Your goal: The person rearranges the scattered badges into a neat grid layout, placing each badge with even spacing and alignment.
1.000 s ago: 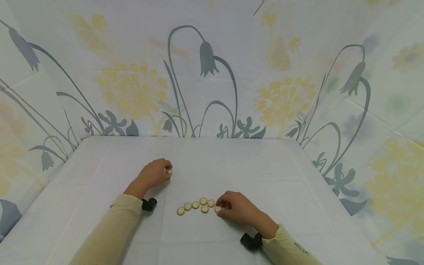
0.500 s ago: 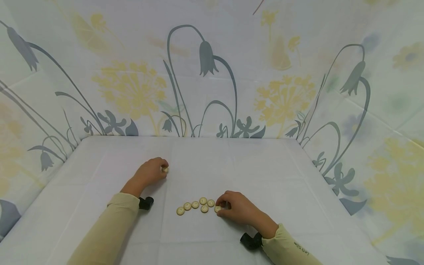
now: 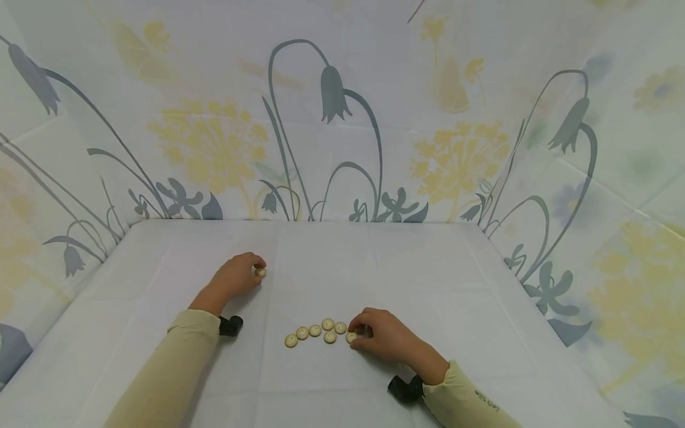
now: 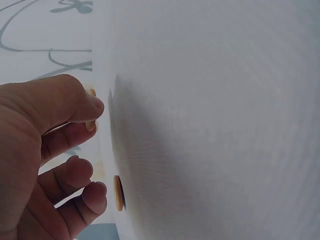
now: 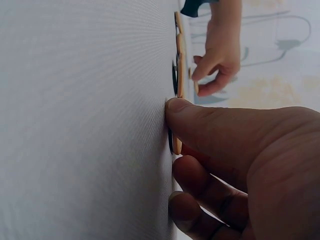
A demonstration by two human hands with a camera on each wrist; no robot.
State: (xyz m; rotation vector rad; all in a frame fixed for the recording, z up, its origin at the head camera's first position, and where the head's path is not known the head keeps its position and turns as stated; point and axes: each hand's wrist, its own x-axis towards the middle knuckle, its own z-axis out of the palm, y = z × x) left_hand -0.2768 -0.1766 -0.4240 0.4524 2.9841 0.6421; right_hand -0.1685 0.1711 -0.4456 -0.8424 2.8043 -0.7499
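Several round pale buttons [image 3: 315,330] lie on the white cloth in an uneven row, one set below the others. My left hand [image 3: 235,276] pinches a button [image 3: 260,271] between thumb and finger, left of and beyond the row. In the left wrist view this button [image 4: 90,125] is held just off the cloth, partly hidden by the thumb; another button [image 4: 118,193] sits on the cloth near the other fingers. At the row's right end my right hand [image 3: 386,337] pinches a button [image 3: 351,337], which the right wrist view shows down at the cloth [image 5: 100,125].
A white cloth [image 3: 417,267] covers the table up to walls hung with flower-printed fabric [image 3: 342,160]. A black wrist device [image 3: 405,389] sits below my right wrist, another black device [image 3: 231,325] beside my left.
My left hand has moved left and slightly farther away, with the button still pinched. My right hand and the row of buttons have stayed in place.
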